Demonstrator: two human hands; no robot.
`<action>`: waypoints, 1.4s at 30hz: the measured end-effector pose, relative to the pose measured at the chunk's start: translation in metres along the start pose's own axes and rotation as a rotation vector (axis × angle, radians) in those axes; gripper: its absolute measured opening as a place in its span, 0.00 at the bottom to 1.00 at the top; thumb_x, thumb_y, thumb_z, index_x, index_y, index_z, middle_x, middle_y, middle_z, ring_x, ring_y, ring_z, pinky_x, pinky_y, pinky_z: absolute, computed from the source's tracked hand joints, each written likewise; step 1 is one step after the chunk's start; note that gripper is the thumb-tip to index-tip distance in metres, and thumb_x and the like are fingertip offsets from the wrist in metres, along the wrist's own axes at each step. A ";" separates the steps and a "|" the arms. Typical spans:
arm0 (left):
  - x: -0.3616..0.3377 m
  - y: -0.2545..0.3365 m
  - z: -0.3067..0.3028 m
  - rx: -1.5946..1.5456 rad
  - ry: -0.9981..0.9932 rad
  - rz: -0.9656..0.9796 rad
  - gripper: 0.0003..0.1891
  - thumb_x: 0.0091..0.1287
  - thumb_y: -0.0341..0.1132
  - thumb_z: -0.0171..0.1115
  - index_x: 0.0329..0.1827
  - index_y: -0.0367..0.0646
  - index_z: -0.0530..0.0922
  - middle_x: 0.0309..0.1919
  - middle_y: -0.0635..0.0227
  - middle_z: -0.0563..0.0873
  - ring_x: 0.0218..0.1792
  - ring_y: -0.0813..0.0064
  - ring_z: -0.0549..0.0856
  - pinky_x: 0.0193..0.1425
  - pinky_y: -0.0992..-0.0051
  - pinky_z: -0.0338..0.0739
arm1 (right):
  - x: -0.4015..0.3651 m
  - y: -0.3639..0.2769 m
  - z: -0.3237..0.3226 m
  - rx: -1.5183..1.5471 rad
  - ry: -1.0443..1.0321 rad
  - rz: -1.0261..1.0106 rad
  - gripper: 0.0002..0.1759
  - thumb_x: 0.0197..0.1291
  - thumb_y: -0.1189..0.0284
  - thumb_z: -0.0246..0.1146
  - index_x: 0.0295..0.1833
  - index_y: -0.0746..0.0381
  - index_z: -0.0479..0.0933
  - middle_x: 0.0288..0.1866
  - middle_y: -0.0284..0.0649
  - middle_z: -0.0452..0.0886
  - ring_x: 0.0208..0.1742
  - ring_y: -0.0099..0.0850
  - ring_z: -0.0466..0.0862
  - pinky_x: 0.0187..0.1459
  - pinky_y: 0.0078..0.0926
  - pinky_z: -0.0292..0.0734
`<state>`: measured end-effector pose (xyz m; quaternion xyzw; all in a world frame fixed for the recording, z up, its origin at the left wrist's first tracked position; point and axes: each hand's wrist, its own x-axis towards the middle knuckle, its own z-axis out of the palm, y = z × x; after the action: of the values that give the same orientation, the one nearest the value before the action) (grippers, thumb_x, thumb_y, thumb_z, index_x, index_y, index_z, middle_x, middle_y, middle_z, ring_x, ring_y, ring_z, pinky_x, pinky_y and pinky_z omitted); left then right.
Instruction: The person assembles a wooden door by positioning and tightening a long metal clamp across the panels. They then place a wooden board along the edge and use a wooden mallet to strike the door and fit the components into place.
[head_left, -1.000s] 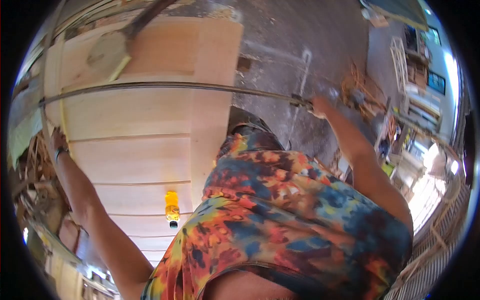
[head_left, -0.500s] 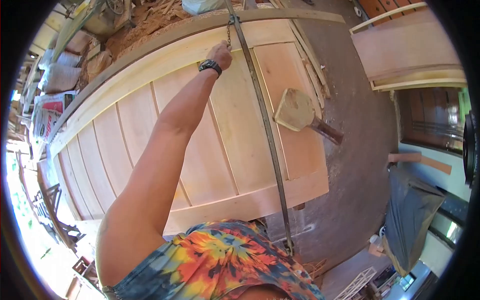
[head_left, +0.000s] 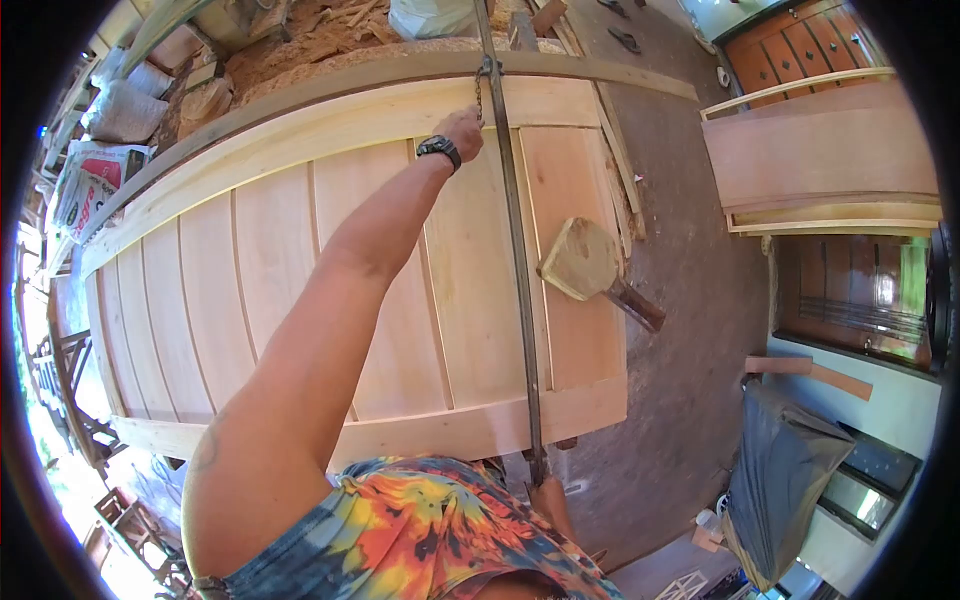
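Note:
A panelled wooden door (head_left: 380, 290) lies flat before me, with a long metal bar clamp (head_left: 522, 250) across it. My left hand (head_left: 460, 131), with a watch on its wrist, reaches to the far side of the door. Its fingers are closed on a short chain (head_left: 479, 92) that hangs from the clamp's far fitting (head_left: 488, 66). Part of my right hand (head_left: 548, 497) shows by the near end of the bar, its fingers hidden. To the right of the bar, a wooden mallet (head_left: 583, 262) rests on the door.
A long timber beam (head_left: 350, 73) runs behind the door, with wood shavings (head_left: 300, 50) beyond it. Wooden strips (head_left: 622, 165) lie off the door's right end. At the right stand a stacked panel (head_left: 820, 155) and a dark covered object (head_left: 785, 470). Filled sacks (head_left: 125, 112) are at the left.
The view has shifted, so the door and clamp sit lower in the picture. My left hand keeps its hold on the chain. Part of my right hand has come into view at the bar's near end.

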<state>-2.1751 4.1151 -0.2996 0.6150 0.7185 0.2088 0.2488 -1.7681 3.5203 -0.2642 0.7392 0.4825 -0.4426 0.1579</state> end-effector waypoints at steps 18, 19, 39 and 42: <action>-0.003 -0.007 -0.004 -0.147 -0.016 -0.023 0.13 0.71 0.39 0.53 0.51 0.41 0.76 0.46 0.46 0.85 0.51 0.46 0.83 0.55 0.54 0.76 | -0.030 -0.003 -0.019 0.090 0.061 -0.002 0.47 0.39 0.60 0.79 0.64 0.73 0.69 0.51 0.61 0.82 0.55 0.52 0.83 0.55 0.42 0.78; 0.001 -0.009 -0.002 -0.152 -0.014 -0.011 0.13 0.71 0.39 0.54 0.51 0.42 0.77 0.46 0.47 0.85 0.51 0.47 0.83 0.56 0.54 0.76 | -0.038 -0.003 -0.019 0.148 -0.001 -0.045 0.51 0.37 0.57 0.81 0.65 0.71 0.69 0.53 0.59 0.82 0.56 0.50 0.83 0.56 0.40 0.78; -0.004 0.001 -0.001 -0.097 -0.032 -0.010 0.18 0.64 0.30 0.55 0.56 0.38 0.75 0.48 0.45 0.85 0.52 0.48 0.84 0.57 0.57 0.78 | -0.042 -0.033 -0.010 0.002 0.245 0.297 0.41 0.31 0.59 0.81 0.53 0.69 0.80 0.40 0.60 0.85 0.48 0.53 0.86 0.50 0.41 0.80; 0.001 -0.006 -0.004 -0.114 0.011 -0.035 0.17 0.62 0.31 0.57 0.54 0.40 0.80 0.48 0.47 0.86 0.52 0.52 0.85 0.57 0.61 0.79 | -0.038 -0.020 -0.014 -0.014 0.136 0.228 0.41 0.32 0.60 0.81 0.54 0.69 0.79 0.44 0.61 0.85 0.50 0.53 0.85 0.51 0.41 0.80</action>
<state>-2.1823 4.1150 -0.3000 0.5862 0.7174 0.2482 0.2831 -1.7832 3.5172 -0.2221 0.8165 0.4079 -0.3671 0.1794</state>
